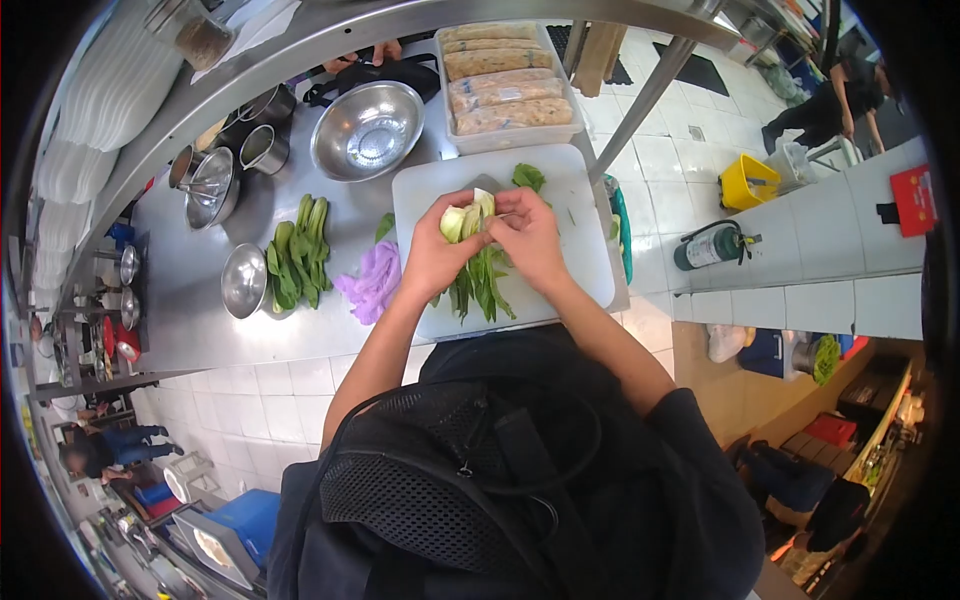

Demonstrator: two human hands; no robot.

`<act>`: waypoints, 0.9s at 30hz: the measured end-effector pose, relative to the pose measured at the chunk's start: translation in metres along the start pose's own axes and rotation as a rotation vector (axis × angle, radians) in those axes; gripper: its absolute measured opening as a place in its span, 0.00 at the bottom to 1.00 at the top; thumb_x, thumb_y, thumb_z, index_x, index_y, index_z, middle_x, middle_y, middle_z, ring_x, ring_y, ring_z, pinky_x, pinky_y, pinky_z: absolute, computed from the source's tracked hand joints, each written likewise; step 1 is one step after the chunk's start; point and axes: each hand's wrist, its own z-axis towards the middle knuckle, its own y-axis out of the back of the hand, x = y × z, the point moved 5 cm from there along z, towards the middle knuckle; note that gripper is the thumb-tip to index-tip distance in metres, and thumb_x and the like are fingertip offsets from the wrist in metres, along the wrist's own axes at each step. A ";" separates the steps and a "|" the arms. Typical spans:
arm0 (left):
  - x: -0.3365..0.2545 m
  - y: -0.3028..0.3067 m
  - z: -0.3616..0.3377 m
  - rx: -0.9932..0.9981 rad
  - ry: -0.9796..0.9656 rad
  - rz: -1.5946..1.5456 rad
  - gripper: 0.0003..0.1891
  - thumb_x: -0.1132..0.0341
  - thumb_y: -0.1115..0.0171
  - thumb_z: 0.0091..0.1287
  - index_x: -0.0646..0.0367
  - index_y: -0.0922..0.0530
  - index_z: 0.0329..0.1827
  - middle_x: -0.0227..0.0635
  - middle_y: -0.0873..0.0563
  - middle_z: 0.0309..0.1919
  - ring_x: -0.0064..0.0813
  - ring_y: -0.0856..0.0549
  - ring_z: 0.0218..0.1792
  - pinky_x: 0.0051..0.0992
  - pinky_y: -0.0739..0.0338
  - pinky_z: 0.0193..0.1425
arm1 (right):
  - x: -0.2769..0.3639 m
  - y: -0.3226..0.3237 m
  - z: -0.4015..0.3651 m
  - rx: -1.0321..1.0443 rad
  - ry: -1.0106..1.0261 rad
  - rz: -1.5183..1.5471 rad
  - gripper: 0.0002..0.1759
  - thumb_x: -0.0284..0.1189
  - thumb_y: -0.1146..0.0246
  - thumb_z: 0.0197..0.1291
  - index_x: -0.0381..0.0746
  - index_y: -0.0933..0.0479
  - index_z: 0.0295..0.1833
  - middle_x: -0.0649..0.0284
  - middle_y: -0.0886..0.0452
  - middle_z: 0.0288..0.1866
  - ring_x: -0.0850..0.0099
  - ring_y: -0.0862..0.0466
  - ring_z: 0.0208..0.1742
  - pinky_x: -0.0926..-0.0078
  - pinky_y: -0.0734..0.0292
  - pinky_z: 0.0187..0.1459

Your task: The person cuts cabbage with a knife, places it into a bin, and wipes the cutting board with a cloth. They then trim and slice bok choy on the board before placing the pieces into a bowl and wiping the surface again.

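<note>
Both hands hold a head of bok choy (478, 287) over a white cutting board (575, 265). Its pale stem end points away from me and its green leaves hang toward my body. My left hand (440, 248) wraps around the left side of the stems, thumb inward. On the other side, my right hand (530, 238) pinches the stems with thumb and fingers. A loose leaf (528, 178) lies on the board beyond my right hand. Left of the board are a crumpled purple cloth or bag (373, 280) and more bok choy (300, 250).
A large steel bowl (367, 131) and a tub of wrapped rolls (508, 85) stand behind the board. A smaller bowl (244, 281) and metal pots (264, 150) are at left. A steel post (650, 95) rises at right. Other people work nearby.
</note>
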 end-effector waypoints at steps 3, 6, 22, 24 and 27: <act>-0.013 0.002 -0.002 0.024 0.104 0.058 0.30 0.77 0.23 0.59 0.62 0.22 0.66 0.36 0.12 0.54 0.25 0.14 0.54 0.28 0.18 0.60 | 0.000 0.001 0.002 0.059 -0.098 0.178 0.17 0.17 0.33 0.65 0.32 0.24 0.58 0.58 0.17 0.51 0.72 0.12 0.49 0.74 0.13 0.49; 0.002 0.006 0.004 0.079 0.172 -0.060 0.31 0.77 0.22 0.58 0.62 0.22 0.67 0.36 0.13 0.54 0.25 0.14 0.53 0.29 0.17 0.59 | -0.001 0.004 0.003 0.092 -0.082 0.189 0.17 0.16 0.33 0.63 0.30 0.24 0.57 0.55 0.17 0.53 0.69 0.10 0.44 0.75 0.13 0.44; -0.009 0.007 0.007 0.045 0.104 -0.047 0.30 0.77 0.26 0.56 0.63 0.22 0.65 0.38 0.12 0.49 0.26 0.14 0.48 0.30 0.17 0.56 | 0.009 0.004 0.003 0.137 -0.049 -0.014 0.20 0.17 0.35 0.64 0.31 0.23 0.62 0.60 0.16 0.54 0.75 0.14 0.52 0.76 0.18 0.51; -0.014 0.007 0.007 0.021 0.053 0.110 0.29 0.76 0.30 0.56 0.60 0.20 0.65 0.36 0.12 0.47 0.22 0.15 0.45 0.26 0.19 0.52 | 0.010 0.004 0.000 0.135 -0.025 -0.068 0.21 0.16 0.36 0.62 0.32 0.23 0.62 0.60 0.15 0.54 0.74 0.14 0.52 0.77 0.18 0.50; -0.010 0.005 0.008 0.038 0.028 0.195 0.28 0.74 0.30 0.55 0.60 0.19 0.63 0.39 0.11 0.45 0.27 0.13 0.46 0.30 0.18 0.56 | 0.010 0.005 -0.002 0.043 0.010 -0.234 0.23 0.14 0.38 0.60 0.34 0.23 0.62 0.60 0.16 0.54 0.74 0.14 0.52 0.78 0.18 0.49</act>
